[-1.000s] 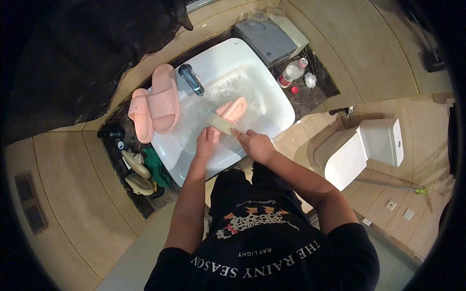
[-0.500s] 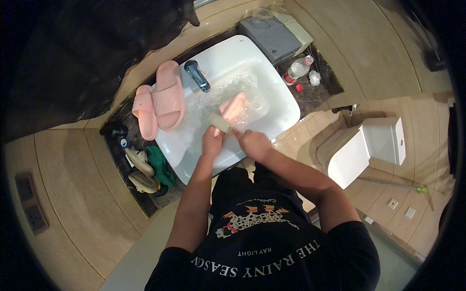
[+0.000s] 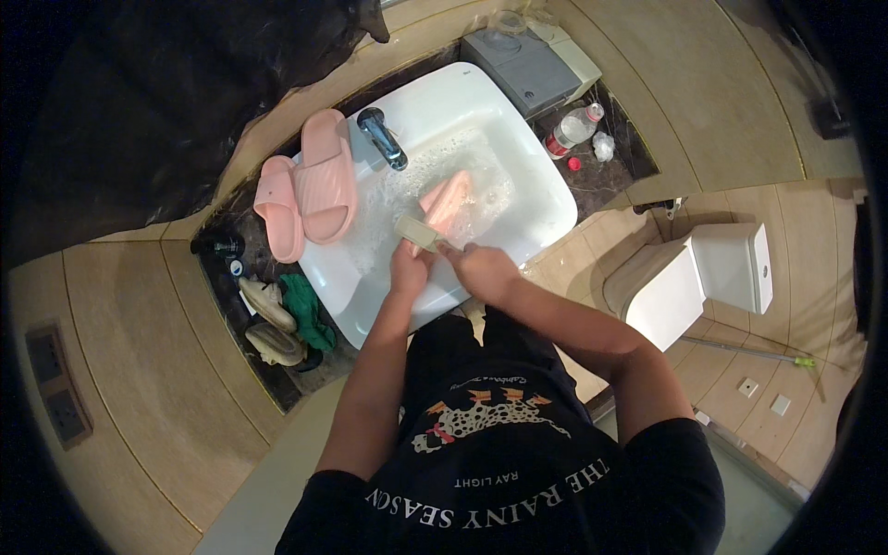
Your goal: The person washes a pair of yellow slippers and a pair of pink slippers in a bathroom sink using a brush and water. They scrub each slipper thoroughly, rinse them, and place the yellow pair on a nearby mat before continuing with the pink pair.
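My left hand (image 3: 410, 268) is closed on the near end of a pink slipper (image 3: 449, 202) above the white sink (image 3: 539, 174). The slipper's far end points toward the soapy water (image 3: 384, 208). In my right hand (image 3: 483, 272) is the handle of a pale scrubbing brush (image 3: 419, 232), whose head lies across the slipper just beyond my left hand. The bristles are hidden beneath the head. Two more pink slippers, a larger one (image 3: 326, 176) and a smaller one (image 3: 277, 213), rest side by side along the sink's left rim, next to the faucet (image 3: 382, 139).
Left of the sink, a pair of light shoes (image 3: 268, 310) and a green cloth (image 3: 305, 310) lie on the dark counter. A grey box (image 3: 521, 69), a plastic bottle (image 3: 575, 129) and a red cap (image 3: 574, 164) stand at the right. Beyond is a white toilet (image 3: 661, 287).
The brush head has shifted slightly left along the slipper, and my right hand is less blurred. My left hand keeps its grip. The whole view has tilted slightly.
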Available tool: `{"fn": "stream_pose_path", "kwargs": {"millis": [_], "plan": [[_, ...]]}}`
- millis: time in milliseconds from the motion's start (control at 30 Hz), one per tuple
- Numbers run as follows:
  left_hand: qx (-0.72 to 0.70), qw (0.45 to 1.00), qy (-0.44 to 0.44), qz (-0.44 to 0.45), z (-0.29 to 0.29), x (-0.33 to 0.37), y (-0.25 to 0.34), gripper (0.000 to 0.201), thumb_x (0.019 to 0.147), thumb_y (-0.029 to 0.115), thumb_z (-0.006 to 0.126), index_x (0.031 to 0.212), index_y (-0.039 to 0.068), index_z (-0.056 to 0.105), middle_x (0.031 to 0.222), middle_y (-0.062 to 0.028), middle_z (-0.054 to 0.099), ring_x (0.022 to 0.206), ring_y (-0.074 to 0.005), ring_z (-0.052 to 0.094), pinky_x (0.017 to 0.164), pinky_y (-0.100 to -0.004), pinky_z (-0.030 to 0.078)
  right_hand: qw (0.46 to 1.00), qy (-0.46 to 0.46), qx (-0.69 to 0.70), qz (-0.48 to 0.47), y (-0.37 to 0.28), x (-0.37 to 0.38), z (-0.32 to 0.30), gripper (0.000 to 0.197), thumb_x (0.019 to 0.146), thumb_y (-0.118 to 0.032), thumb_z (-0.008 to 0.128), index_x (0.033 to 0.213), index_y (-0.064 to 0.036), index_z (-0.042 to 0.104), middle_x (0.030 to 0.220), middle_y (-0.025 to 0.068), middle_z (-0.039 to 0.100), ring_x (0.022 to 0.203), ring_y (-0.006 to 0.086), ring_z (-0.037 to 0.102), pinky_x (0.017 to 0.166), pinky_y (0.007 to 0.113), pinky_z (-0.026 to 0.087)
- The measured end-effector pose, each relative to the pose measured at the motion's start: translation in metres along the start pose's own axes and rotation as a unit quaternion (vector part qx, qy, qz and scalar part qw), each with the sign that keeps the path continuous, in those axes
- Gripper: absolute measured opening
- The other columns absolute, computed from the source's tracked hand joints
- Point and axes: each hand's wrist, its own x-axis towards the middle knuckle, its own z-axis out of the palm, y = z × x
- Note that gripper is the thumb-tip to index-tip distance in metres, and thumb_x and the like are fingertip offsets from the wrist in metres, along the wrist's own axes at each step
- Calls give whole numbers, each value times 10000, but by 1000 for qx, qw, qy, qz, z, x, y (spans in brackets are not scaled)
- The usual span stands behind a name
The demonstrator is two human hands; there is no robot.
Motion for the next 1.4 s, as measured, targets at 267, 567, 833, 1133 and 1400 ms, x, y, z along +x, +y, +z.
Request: {"fn": "stream_pose_path", "kwargs": {"millis": [267, 567, 833, 1133, 1400], "plan": [[-383, 904, 3, -193, -8, -8, 32, 446, 879, 161, 672, 1267, 26, 496, 1148, -95, 588, 983, -217, 621, 771, -335, 555, 987, 58, 49, 141, 68, 35, 30, 406, 964, -203, 366, 1346, -147, 492, 847, 194, 661, 736, 368, 647, 655, 482, 518], [-434, 878, 16, -201, -13, -2, 10, 428, 876, 112, 671, 1265, 27, 513, 1145, -86, 597, 998, -212, 620, 800, -351, 541, 997, -52, 20, 54, 32, 9, 15, 385, 955, -194, 375, 1317, -177, 504, 878, 170, 669, 773, 342, 658, 656, 471, 529], [-428, 881, 35, -199, -8, 3, 9, 487, 863, 102, 688, 1298, 16, 485, 1160, -102, 589, 991, -209, 618, 800, -356, 538, 979, 57, 61, 185, 76, 44, 36, 396, 959, -194, 375, 1330, -186, 513, 886, 192, 670, 829, 353, 655, 725, 460, 524], [-427, 868, 80, -240, -6, 3, 2, 484, 855, 118, 705, 1290, 56, 504, 1133, -101, 588, 959, -233, 623, 750, -390, 558, 995, -78, -1, 60, 27, 1, 3, 448, 920, -148, 416, 1364, -161, 475, 868, 192, 661, 827, 345, 660, 695, 449, 534], [-420, 878, 47, -224, -4, 4, 4, 474, 862, 115, 696, 1292, 73, 500, 1115, -94, 589, 955, -242, 624, 743, -400, 568, 965, 39, 86, 243, 68, 34, 30, 382, 966, -223, 400, 1319, -165, 535, 883, 218, 673, 847, 366, 659, 745, 470, 515]]}}
